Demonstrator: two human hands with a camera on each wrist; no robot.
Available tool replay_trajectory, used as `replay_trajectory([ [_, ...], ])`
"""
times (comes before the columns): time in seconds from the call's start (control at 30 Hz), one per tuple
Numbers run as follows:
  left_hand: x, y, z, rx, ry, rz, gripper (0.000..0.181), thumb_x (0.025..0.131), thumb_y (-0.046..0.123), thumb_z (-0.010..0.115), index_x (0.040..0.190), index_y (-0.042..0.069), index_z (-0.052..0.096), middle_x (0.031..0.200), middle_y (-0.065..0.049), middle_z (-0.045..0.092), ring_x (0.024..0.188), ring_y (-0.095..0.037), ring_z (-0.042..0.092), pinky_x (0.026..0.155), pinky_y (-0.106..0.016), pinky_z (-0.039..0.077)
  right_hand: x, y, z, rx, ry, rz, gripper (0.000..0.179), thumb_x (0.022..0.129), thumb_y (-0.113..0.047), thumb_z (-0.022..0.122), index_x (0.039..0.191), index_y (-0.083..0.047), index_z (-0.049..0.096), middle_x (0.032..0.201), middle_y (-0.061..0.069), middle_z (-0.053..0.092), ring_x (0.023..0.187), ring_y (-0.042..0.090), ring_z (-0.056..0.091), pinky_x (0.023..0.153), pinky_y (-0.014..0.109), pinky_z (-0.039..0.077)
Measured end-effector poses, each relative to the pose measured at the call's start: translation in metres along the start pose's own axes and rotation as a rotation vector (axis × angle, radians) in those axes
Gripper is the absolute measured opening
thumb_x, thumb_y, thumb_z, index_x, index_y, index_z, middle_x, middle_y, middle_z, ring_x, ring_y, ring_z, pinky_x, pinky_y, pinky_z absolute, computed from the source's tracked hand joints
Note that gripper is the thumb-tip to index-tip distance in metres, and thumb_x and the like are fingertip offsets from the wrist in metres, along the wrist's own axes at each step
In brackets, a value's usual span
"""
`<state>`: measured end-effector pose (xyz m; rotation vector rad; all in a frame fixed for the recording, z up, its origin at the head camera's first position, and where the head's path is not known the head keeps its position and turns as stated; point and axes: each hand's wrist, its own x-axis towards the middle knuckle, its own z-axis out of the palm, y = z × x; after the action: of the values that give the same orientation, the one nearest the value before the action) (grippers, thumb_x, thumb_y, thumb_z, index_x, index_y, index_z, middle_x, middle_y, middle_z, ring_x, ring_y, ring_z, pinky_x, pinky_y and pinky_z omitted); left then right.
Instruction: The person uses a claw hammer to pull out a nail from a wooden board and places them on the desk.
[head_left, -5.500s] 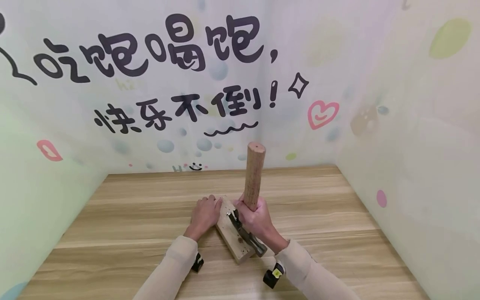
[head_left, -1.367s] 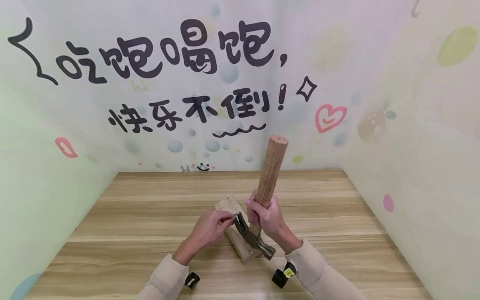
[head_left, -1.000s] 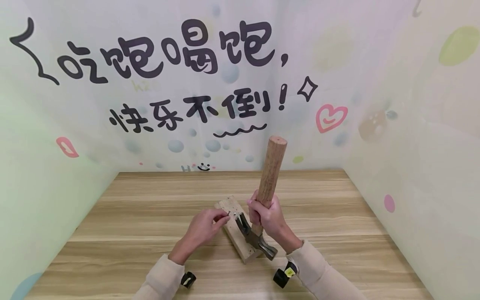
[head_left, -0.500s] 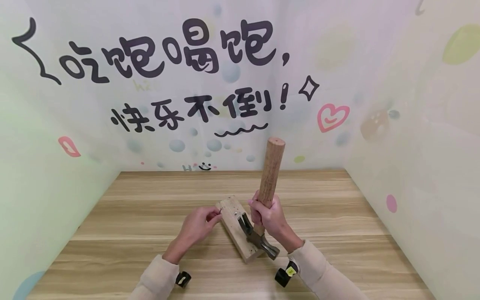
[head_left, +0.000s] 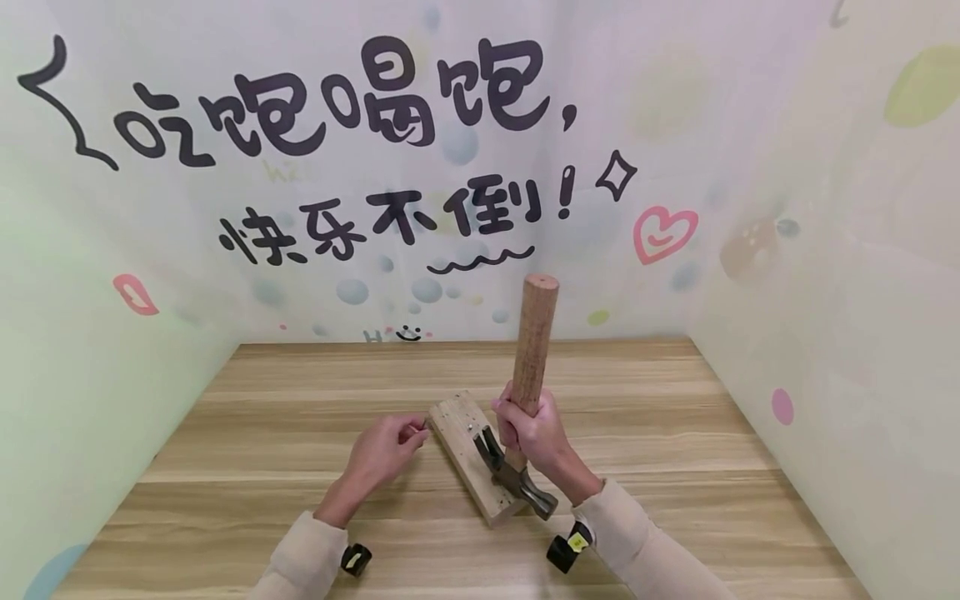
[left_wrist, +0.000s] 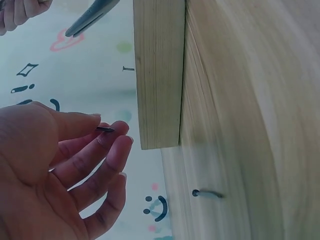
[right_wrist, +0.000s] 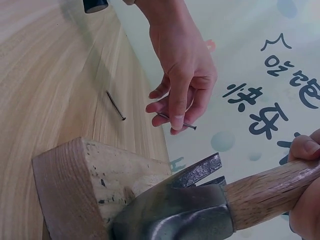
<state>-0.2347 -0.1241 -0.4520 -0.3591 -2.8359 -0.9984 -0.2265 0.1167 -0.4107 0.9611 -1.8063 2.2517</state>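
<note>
Nail [right_wrist: 189, 125], presumably light, stiff, best taken by its shank: pinched by the left hand [head_left: 381, 448], ten o'clock from the wooden board [head_left: 454, 433]. Hammer [head_left: 530, 387], likely head-heavy: handle wrapped by the right hand [head_left: 538, 429], board's two o'clock.

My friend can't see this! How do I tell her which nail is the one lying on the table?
Start at the table, then find the board on it. Beside the board, on the side where the left hand is, there's a loose nail. The held nail is pinched in that hand, and the standing nail sticks up from the board; this one lies on the table.
</note>
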Motion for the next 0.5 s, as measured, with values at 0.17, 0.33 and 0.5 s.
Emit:
replay_trajectory([
  [0.17,-0.001,-0.009,-0.002,0.034,0.016,-0.036,0.006,0.092,0.017,0.070,0.089,0.012,0.072,0.084,0.000,0.072,0.078,-0.014,0.066,0.070,-0.038,0.053,0.000,0.001,0.000,-0.011,0.001,0.002,0.025,0.094,0.003,0.051,0.072,0.007,0.039,0.046,0.019,0.030,0.035,0.027,0.029,0.032,0.032,0.025],
  [0.33,-0.002,-0.015,-0.006,0.055,0.035,-0.065,0.006,0.091,0.016,0.070,0.090,0.011,0.073,0.084,0.000,0.072,0.077,-0.015,0.067,0.069,-0.038,0.054,0.000,0.002,-0.001,-0.002,-0.005,0.004,0.025,0.094,0.003,0.051,0.072,0.008,0.040,0.046,0.019,0.031,0.035,0.025,0.029,0.032,0.033,0.024],
  [0.5,-0.004,-0.023,-0.008,0.085,0.043,-0.113,0.005,0.091,0.016,0.070,0.087,0.013,0.072,0.080,0.003,0.071,0.073,-0.011,0.064,0.064,-0.035,0.051,0.000,0.003,-0.001,-0.012,-0.005,-0.008,0.023,0.094,0.003,0.051,0.073,0.008,0.041,0.046,0.018,0.032,0.035,0.025,0.029,0.032,0.030,0.025],
])
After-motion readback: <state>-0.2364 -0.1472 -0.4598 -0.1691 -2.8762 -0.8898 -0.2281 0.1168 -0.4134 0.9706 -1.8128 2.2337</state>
